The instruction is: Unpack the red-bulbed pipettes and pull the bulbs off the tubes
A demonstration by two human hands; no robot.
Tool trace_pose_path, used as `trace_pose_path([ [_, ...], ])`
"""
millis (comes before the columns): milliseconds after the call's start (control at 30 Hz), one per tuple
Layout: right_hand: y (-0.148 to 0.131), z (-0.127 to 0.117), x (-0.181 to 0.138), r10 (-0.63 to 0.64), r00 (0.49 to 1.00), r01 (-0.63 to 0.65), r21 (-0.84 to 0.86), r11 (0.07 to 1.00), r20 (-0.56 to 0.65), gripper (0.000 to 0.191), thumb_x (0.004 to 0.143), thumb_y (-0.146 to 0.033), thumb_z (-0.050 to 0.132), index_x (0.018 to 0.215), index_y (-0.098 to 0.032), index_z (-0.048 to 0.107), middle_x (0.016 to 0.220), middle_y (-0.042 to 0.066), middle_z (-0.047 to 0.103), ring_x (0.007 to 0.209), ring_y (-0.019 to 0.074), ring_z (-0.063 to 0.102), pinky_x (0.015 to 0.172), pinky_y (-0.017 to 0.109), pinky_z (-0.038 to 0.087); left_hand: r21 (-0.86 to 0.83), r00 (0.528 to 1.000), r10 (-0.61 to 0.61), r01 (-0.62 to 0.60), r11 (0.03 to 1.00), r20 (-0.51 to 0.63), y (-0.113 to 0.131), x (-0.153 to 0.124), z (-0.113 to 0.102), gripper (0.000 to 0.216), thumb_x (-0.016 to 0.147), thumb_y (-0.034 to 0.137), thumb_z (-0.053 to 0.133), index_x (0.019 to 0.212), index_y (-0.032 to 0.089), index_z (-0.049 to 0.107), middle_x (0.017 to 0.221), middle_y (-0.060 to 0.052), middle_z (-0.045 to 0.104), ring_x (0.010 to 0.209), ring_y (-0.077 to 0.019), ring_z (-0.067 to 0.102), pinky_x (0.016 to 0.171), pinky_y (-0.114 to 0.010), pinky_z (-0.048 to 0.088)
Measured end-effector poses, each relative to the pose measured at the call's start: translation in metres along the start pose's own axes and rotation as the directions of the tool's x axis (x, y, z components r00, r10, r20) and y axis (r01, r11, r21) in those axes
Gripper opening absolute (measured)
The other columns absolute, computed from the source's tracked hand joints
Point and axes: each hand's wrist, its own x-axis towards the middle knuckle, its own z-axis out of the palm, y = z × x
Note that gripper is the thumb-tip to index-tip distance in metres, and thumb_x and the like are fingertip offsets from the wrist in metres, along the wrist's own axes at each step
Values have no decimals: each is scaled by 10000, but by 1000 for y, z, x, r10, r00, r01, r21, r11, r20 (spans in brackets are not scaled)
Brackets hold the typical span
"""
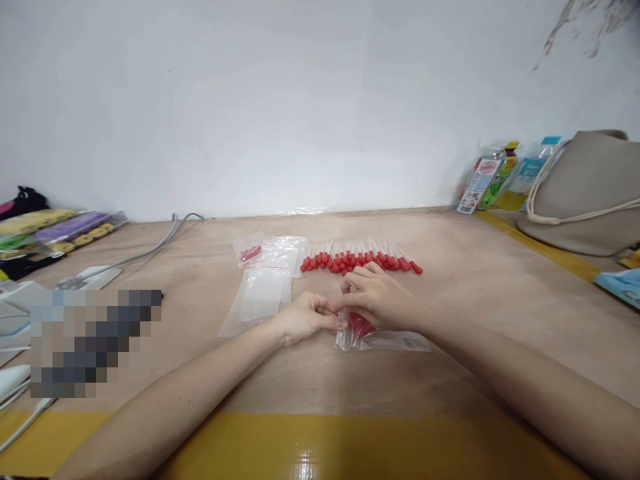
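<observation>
My left hand (311, 319) pinches the left edge of a small clear plastic bag (400, 341) between thumb and fingers. Red pieces (361, 326) show through the plastic, partly covered by my fingers. Closed over the bag's upper edge, my right hand (373, 297) has its fingertips close to those of the left. Just beyond the hands lies a row of pale thin sticks with bulbous red ends (350, 261), the red ends facing me. Left of the row, flat clear bags (260, 293) overlap on the table, and a small bag with red pieces (251, 254) rests at their top.
A beige bag (585, 193) and drink bottles (531, 172) stand at the back right, near a blue packet (620, 288). Packaged yellow and purple items (75, 227), a grey cable (145, 253) and white power strips lie left. A blurred patch hides something there. Yellow tape (310, 440) runs along the front edge.
</observation>
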Motion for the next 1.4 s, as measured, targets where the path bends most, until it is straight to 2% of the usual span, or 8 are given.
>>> trace_pose_path([
  [133, 1, -2, 7, -42, 999, 42, 1, 999, 27, 132, 804, -159, 494, 771, -218, 607, 804, 15, 530, 723, 131, 375, 676, 298, 211, 52, 1000, 21, -22, 998, 13, 0, -1, -1, 200, 509, 209, 783, 659, 133, 675, 548, 24, 621, 553, -98, 556, 632, -236, 429],
  [333, 1, -1, 4, -84, 996, 84, 9, 996, 1, 166, 832, -162, 466, 740, -215, 594, 758, 7, 553, 720, 133, 368, 665, 296, 208, 91, 999, 27, -29, 995, 21, -1, -1, -2, 225, 510, 217, 780, 688, 124, 678, 637, -12, 658, 620, -121, 582, 669, -248, 431],
  [767, 3, 5, -1, -57, 998, 61, 99, 993, -38, 193, 827, -157, 478, 664, -198, 574, 647, -8, 551, 715, 127, 382, 661, 286, 226, 196, 999, 37, -43, 980, 31, -1, 0, -4, 305, 545, 319, 762, 757, 119, 675, 716, -38, 665, 677, -142, 587, 669, -252, 427],
  [1033, 6, 11, -5, -76, 992, 80, 33, 996, -103, 168, 815, -114, 454, 723, -192, 571, 774, 10, 599, 734, 136, 399, 662, 294, 246, -35, 1000, -5, 5, 999, -16, 1, 1, 4, 256, 566, 295, 754, 722, 123, 645, 712, -10, 631, 672, -121, 582, 704, -278, 474],
  [1133, 5, 12, -6, -81, 992, 84, 29, 996, -101, 198, 836, -103, 419, 749, -192, 572, 749, 5, 615, 749, 138, 419, 675, 298, 258, 110, 998, 52, -47, 993, -44, -2, 3, 5, 218, 665, 310, 670, 768, 121, 635, 691, -10, 613, 623, -119, 562, 639, -263, 468],
  [1200, 4, 13, -7, -79, 991, 83, 36, 996, -104, 218, 855, -102, 395, 822, -199, 587, 745, 2, 624, 750, 135, 431, 685, 302, 265, 321, 981, 185, -155, 934, -65, -6, 5, 4, 210, 741, 329, 581, 749, 125, 631, 659, -11, 592, 612, -127, 544, 618, -260, 449],
  [1300, 4, 14, -7, -87, 989, 88, 10, 996, -116, 230, 871, -121, 393, 966, -208, 584, 838, 12, 640, 763, 136, 442, 701, 311, 276, 606, 895, 444, -329, 725, -45, -12, 8, 1, 222, 796, 293, 493, 697, 141, 620, 813, -47, 585, 762, -158, 551, 713, -278, 435],
  [1400, 4, 18, -7, -98, 983, 91, -55, 994, -154, 222, 867, -121, 404, 923, -215, 598, 876, 12, 641, 770, 134, 444, 712, 317, 280, 729, 825, 565, -381, 568, -9, -15, 9, -1, 186, 801, 229, 467, 674, 151, 577, 988, -77, 539, 951, -187, 515, 843, -311, 402],
])
